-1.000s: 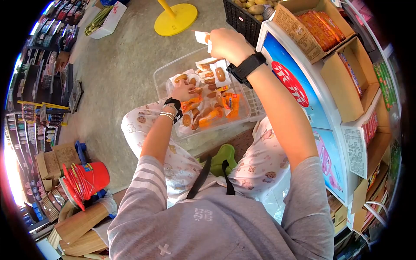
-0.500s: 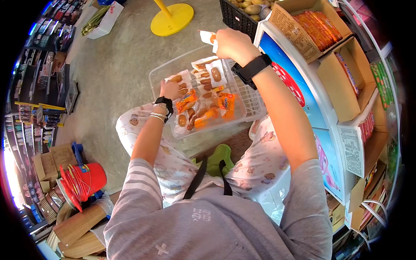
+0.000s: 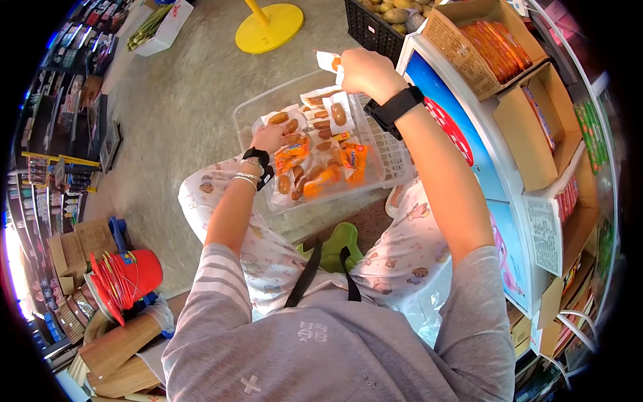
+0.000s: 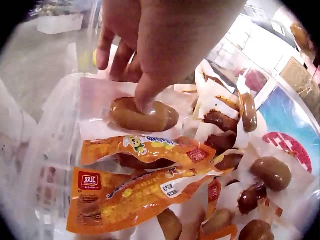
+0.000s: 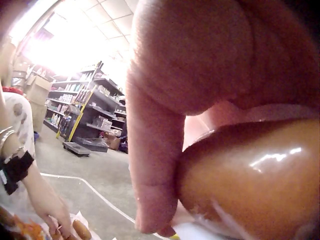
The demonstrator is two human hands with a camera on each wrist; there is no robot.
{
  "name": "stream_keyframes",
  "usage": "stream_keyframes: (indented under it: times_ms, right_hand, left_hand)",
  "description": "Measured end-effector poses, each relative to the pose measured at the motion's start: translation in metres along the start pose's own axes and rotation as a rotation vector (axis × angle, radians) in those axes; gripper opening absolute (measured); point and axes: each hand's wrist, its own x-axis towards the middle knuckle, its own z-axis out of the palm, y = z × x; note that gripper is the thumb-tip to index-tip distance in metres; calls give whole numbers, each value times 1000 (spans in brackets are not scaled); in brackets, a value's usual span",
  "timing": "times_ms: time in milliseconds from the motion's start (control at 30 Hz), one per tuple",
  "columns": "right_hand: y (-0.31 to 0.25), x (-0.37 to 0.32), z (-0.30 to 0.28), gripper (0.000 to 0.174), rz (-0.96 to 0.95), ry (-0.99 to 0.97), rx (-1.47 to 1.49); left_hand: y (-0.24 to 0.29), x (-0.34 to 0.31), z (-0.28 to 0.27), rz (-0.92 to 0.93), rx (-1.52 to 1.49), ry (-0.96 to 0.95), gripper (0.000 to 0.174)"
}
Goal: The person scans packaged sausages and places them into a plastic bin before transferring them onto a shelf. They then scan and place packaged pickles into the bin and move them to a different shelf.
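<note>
My left hand (image 3: 268, 139) reaches into a clear plastic tub (image 3: 236, 115) set in front of my knees. Its thumb presses on a glossy brown sausage-like piece (image 4: 162, 119) in a clear-and-white wrapper, fingers at the wrapper's far edge. Beyond the tub's right side, my right hand (image 3: 368, 70) is raised and grips a similar wrapped brown piece (image 5: 255, 175), shiny and rounded close up. Inside the tub lie several more brown pieces in white wrappers, roughly in rows, and orange printed packets (image 4: 135, 200).
A white-framed freezer (image 3: 442, 120) with cardboard snack boxes (image 3: 546, 134) on top stands close on my right. Past the tub are a black crate of potatoes (image 3: 375, 30) and a yellow round base (image 3: 269, 30). A red bucket (image 3: 144, 275) and store shelves (image 3: 67, 120) are at left.
My left hand has shifted left across the packs toward the tub's left side. The right hand keeps its hold on the wrapped piece, moving slightly right.
</note>
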Motion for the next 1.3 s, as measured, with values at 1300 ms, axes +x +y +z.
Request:
stream_keyframes:
  times_ms: [1300]
  right_hand:
    - [2,4,10,21,38,-73,-10]
  left_hand:
    - [-6,37,-11,539,470,48,29]
